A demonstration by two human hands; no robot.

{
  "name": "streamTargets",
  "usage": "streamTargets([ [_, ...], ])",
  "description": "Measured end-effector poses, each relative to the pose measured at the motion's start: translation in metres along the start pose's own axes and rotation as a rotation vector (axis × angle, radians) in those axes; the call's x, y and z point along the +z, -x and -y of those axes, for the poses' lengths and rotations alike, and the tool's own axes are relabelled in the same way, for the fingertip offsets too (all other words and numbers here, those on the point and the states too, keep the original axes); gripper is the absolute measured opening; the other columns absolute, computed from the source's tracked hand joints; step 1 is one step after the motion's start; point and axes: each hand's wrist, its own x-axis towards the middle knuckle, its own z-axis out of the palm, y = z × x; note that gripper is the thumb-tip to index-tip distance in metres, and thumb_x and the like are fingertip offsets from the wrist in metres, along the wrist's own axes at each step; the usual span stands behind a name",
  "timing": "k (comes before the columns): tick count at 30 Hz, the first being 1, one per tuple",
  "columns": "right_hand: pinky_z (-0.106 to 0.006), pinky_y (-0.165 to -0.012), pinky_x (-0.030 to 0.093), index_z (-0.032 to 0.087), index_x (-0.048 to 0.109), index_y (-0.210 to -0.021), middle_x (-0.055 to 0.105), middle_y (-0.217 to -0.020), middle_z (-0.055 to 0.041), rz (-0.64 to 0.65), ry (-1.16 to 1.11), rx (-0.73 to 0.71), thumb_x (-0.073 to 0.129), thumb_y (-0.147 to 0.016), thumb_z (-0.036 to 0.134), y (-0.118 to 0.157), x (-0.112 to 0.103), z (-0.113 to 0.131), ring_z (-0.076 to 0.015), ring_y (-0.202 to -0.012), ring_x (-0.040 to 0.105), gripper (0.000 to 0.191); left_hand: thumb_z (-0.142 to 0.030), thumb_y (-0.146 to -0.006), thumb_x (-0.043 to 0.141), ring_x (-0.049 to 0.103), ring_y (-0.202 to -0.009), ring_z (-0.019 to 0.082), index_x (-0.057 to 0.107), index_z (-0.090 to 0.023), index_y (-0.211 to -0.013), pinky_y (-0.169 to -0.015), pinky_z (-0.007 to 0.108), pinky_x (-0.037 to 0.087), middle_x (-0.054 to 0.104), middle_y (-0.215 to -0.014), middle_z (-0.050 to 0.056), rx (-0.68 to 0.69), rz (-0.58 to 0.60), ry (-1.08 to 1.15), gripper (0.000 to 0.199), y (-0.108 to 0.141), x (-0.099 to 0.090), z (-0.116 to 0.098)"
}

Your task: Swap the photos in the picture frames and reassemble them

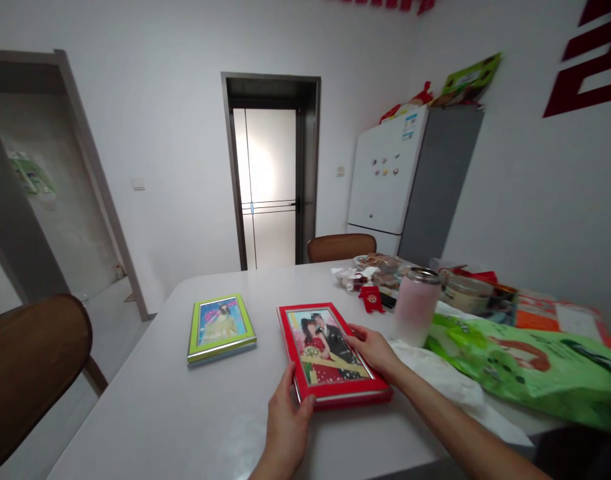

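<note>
A red picture frame with a photo of a couple lies face up on the white table; its thick edge suggests more than one layer, but I cannot tell. My left hand grips its lower left corner, thumb on the front edge and fingers along the side. On the right side, my right hand holds the frame's edge, with fingertips over the border. To the left, apart from both hands, a yellow-green picture frame lies face up, showing a figure in a yellow dress.
Right of the red frame stand a pink tumbler, a green bag, white tissue, a small red card and a clear tub. Brown chairs stand behind and left of the table.
</note>
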Motion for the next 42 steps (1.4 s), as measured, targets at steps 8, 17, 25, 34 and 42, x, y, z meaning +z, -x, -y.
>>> streamTargets([
  [8,-0.029,-0.075,0.043,0.013,0.062,-0.096,0.066,-0.092,-0.0089,-0.113,0.327,-0.067,0.054,-0.064,0.031,-0.012,-0.005,-0.028,-0.021,-0.082,0.06,0.037,-0.015,-0.068,0.046,0.046,-0.109,0.017,0.035,-0.007,-0.121,-0.093,0.025,0.034,0.048,-0.123,0.01,0.016,0.06,-0.326,0.055,-0.003,0.003,0.005],
  [17,-0.04,-0.095,0.028,0.015,0.057,-0.102,0.054,-0.112,-0.0125,-0.115,0.459,-0.378,0.045,-0.07,0.034,0.014,0.04,0.016,-0.0254,-0.108,0.045,0.039,-0.02,-0.069,0.049,0.031,-0.121,0.019,0.036,-0.007,-0.122,-0.1,0.029,0.022,0.036,-0.132,0.012,0.034,-0.132,-0.679,0.056,-0.045,-0.063,0.021],
  [25,-0.038,-0.096,0.03,0.007,0.046,-0.116,0.046,-0.122,-0.0164,0.174,0.278,-0.34,0.047,-0.068,0.028,0.067,0.172,0.022,-0.024,-0.115,0.039,0.052,-0.006,-0.058,0.051,0.043,-0.105,0.027,0.053,-0.01,-0.104,-0.094,0.042,0.025,0.054,-0.106,0.014,0.105,-0.221,-0.852,0.046,-0.05,-0.154,0.038],
  [34,-0.033,-0.066,0.048,0.006,0.051,-0.108,0.065,-0.082,-0.0116,0.248,-0.141,0.131,0.045,-0.066,0.024,0.052,0.178,0.057,-0.0218,-0.074,0.062,0.047,-0.02,-0.07,0.046,0.056,-0.086,0.02,0.052,-0.013,-0.098,-0.079,0.033,0.044,0.059,-0.092,0.009,0.124,-0.206,-0.638,0.03,0.013,-0.132,0.041],
  [42,-0.03,-0.079,0.045,0.016,0.058,-0.099,0.062,-0.099,-0.0082,0.353,-0.116,-0.358,0.051,-0.061,0.018,0.132,0.134,0.128,-0.0193,-0.09,0.057,0.039,-0.042,-0.068,0.057,0.033,-0.12,0.024,0.029,-0.018,-0.126,-0.095,0.034,0.032,0.042,-0.128,0.011,0.015,-0.33,0.251,0.068,0.041,-0.133,-0.006],
])
